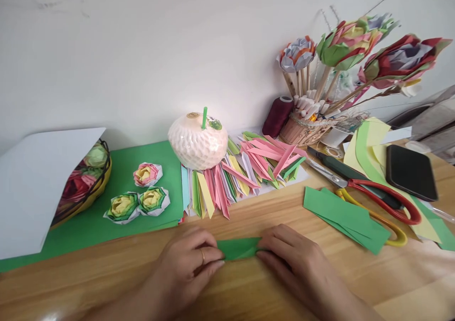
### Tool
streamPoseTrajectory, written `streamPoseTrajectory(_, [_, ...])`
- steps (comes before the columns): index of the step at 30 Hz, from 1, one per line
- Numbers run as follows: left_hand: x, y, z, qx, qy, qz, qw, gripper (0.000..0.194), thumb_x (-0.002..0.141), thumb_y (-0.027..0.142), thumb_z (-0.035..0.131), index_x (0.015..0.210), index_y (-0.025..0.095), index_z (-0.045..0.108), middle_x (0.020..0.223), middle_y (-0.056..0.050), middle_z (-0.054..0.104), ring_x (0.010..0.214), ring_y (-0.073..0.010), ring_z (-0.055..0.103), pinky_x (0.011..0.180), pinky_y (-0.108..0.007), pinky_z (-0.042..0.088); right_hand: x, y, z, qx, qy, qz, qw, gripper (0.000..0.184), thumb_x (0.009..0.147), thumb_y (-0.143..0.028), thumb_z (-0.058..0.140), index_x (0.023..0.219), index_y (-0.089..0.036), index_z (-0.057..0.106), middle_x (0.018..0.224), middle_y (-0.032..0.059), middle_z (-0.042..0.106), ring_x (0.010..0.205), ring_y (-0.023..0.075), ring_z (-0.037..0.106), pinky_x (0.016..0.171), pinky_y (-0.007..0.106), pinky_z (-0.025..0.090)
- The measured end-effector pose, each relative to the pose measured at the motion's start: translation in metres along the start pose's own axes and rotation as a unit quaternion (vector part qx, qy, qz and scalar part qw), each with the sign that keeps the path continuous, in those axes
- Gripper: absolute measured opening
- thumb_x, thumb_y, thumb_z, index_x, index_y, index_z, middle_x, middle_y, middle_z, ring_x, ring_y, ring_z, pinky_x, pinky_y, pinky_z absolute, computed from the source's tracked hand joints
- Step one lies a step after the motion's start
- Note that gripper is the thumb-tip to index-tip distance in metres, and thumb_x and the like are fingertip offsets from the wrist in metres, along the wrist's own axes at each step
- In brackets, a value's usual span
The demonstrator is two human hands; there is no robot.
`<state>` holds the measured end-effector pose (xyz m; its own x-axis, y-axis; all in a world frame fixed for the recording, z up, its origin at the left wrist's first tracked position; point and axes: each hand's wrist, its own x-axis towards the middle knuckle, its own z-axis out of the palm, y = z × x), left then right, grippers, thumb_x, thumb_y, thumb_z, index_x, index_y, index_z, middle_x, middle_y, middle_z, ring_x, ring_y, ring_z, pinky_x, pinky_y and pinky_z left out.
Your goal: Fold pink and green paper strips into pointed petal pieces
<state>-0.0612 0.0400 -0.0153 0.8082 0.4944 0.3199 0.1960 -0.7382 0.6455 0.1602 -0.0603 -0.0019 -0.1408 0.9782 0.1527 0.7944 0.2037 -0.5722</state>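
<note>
We find the narrow green paper strip point(239, 248) on the light-brown wooden tabletop point(245, 292), long axis left-to-right, its ends gripped by the left hand point(190, 259) and the equally near right hand point(293, 252).

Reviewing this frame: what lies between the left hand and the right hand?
A green paper strip bridges the gap, one end at the fingers of the left hand, the other at those of the right hand; the head view shows it.

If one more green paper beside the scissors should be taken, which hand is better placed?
Probably the right hand: the green papers lie on its side, nearer to it than to the left hand. Both hands hold the green strip.
</note>
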Motion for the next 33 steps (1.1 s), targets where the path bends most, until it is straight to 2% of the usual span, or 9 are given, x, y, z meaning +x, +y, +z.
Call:
streamPoseTrajectory(2, [0.000, -0.001, 0.000, -0.007, 0.001, -0.005, 1.000, 0.016, 0.090, 0.017, 0.052, 0.088, 0.019, 0.068, 0.074, -0.002, 0.062, 0.067, -0.0132, 0.057, 0.061, -0.021, 0.044, -0.001, -0.001, -0.001, 0.018, 0.005, 0.008, 1.000, 0.018, 0.094, -0.018, 0.045, 0.088, -0.020, 0.062, 0.082, 0.0041, 0.063, 0.075, 0.0158, 0.059, 0.063, 0.026, 0.048])
streamPoseTrajectory(6, [0.000, -0.001, 0.001, 0.006, 0.022, 0.000, 1.000, 0.021, 0.092, 0.016, 0.048, 0.104, 0.017, 0.065, 0.075, -0.002, 0.063, 0.067, -0.0128, 0.057, 0.062, -0.021, 0.045, -0.003, 0.000, 0.001, 0.048, 0.046, 0.005, 0.998, 0.017, 0.093, -0.016, 0.046, 0.096, -0.022, 0.062, 0.086, 0.0032, 0.065, 0.077, 0.0144, 0.061, 0.065, 0.024, 0.050])
streamPoseTrajectory(11, [-0.001, -0.001, 0.003, 0.058, 0.048, -0.003, 0.997, 0.022, 0.092, 0.022, 0.050, 0.111, 0.018, 0.060, 0.072, 0.000, 0.062, 0.065, -0.0122, 0.058, 0.062, -0.020, 0.048, -0.006, 0.004, 0.009, 0.028, 0.103, -0.003, 0.994, 0.020, 0.090, -0.013, 0.048, 0.106, -0.022, 0.057, 0.086, 0.0019, 0.066, 0.076, 0.0128, 0.063, 0.066, 0.022, 0.051])
streamPoseTrajectory(16, [-0.005, 0.001, 0.002, 0.070, -0.003, -0.060, 0.996, 0.028, 0.088, 0.019, 0.053, 0.116, 0.022, 0.050, 0.076, 0.003, 0.061, 0.069, -0.0126, 0.061, 0.065, -0.021, 0.050, -0.004, 0.001, 0.014, -0.019, 0.131, 0.031, 0.991, 0.014, 0.089, -0.015, 0.048, 0.101, -0.021, 0.052, 0.073, -0.0019, 0.059, 0.060, 0.0107, 0.059, 0.054, 0.020, 0.049])
streamPoseTrajectory(19, [-0.007, 0.001, 0.002, 0.071, -0.028, -0.092, 0.993, 0.029, 0.085, 0.018, 0.056, 0.112, 0.025, 0.049, 0.078, 0.004, 0.061, 0.071, -0.0126, 0.061, 0.065, -0.021, 0.050, -0.003, -0.002, 0.017, -0.043, 0.132, 0.037, 0.990, 0.014, 0.088, -0.014, 0.046, 0.100, -0.021, 0.050, 0.070, -0.0022, 0.057, 0.058, 0.0110, 0.058, 0.052, 0.020, 0.048])
streamPoseTrajectory(27, [-0.005, -0.001, 0.005, 0.087, -0.034, -0.093, 0.991, 0.022, 0.085, 0.018, 0.054, 0.105, 0.024, 0.049, 0.076, 0.004, 0.061, 0.070, -0.0133, 0.062, 0.064, -0.022, 0.049, 0.001, -0.004, 0.019, -0.091, 0.144, 0.013, 0.985, 0.013, 0.095, -0.020, 0.040, 0.101, -0.018, 0.052, 0.075, 0.0020, 0.062, 0.065, 0.0128, 0.061, 0.058, 0.021, 0.050])
streamPoseTrajectory(33, [-0.007, 0.000, 0.007, 0.091, -0.036, -0.139, 0.985, 0.012, 0.087, 0.022, 0.054, 0.098, 0.025, 0.052, 0.074, 0.004, 0.059, 0.068, -0.0140, 0.061, 0.063, -0.023, 0.047, 0.002, -0.005, 0.020, -0.103, 0.151, 0.005, 0.983, 0.015, 0.095, -0.018, 0.038, 0.100, -0.018, 0.053, 0.075, 0.0026, 0.063, 0.065, 0.0133, 0.061, 0.059, 0.022, 0.050])
